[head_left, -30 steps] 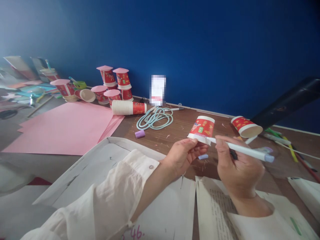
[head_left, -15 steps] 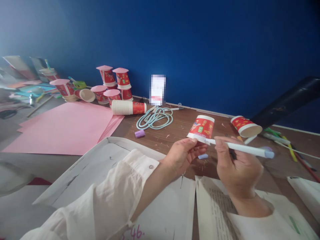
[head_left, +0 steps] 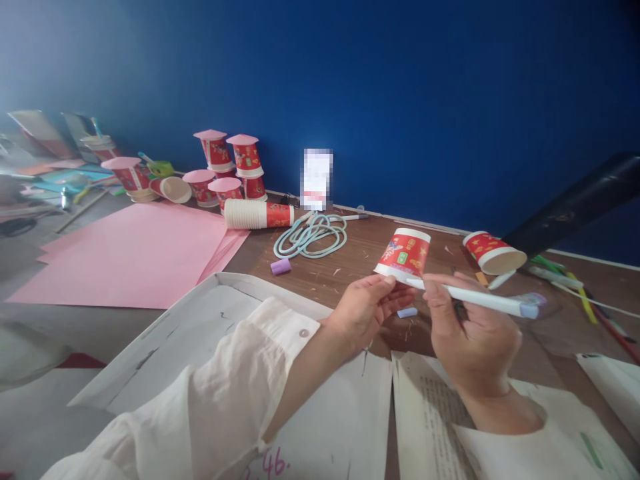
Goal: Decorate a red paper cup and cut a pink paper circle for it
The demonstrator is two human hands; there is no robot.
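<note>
A red paper cup (head_left: 404,252) with gold and green print is upside down, its white rim tilted toward me. My left hand (head_left: 364,307) pinches that rim between thumb and fingers. A white marker (head_left: 487,298) lies in the closed fingers of my right hand (head_left: 473,340), its tip at the cup's rim. Purple marks show just above the rim, beside the tip. Below the cup, a pale blue pen cap (head_left: 407,312) lies on the table, and a purple cap (head_left: 281,267) sits further left.
Left of the coiled light-blue cord (head_left: 310,237) lies a nested stack of paper cups (head_left: 257,215). Behind are red cups topped with pink paper discs (head_left: 243,140). Pink sheets (head_left: 125,253) cover the left. Another cup (head_left: 493,253) lies by a black tube (head_left: 575,200) at right.
The marker and my right hand have shifted slightly left along the cup's rim. My left hand keeps its hold, and the cup has barely moved.
</note>
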